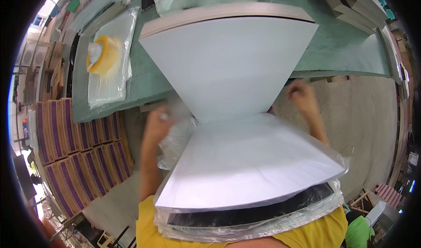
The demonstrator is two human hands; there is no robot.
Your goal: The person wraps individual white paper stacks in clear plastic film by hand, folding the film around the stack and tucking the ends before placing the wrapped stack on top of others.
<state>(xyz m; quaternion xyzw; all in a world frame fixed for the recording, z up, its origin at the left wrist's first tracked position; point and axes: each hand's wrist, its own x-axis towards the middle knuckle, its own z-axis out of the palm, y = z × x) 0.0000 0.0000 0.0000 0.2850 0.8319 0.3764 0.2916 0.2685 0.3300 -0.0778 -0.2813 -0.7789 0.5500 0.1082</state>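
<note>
Green table point(144, 79) spans the upper frame, its near edge facing the person. A large stack of white boards point(232, 64) lies on it and overhangs that edge toward the person; pale layered edges show along its far side. Below it, against the person's yellow shirt point(147, 226), a second white board pack point(250, 160) sits inside a clear plastic bag point(263, 230); the film wrinkles around its near rim, and a black layer shows under the white top sheet. The open mouth of the bag lies at the narrow end, where pack and stack meet. Left hand point(157, 123) is closed on bunched bag film at the left of that mouth; motion blur, finger detail unclear. Right hand point(301, 94) is at the right edge of the stack near the table edge, fingers curled; whether it grips board or film cannot be told. Hands well apart, one on each side. On the table at left: flat clear plastic sleeves point(109, 59) with a roll of yellow tape point(103, 55) on top. On the floor at left: rows of brown and purple cartons point(74, 151).
</note>
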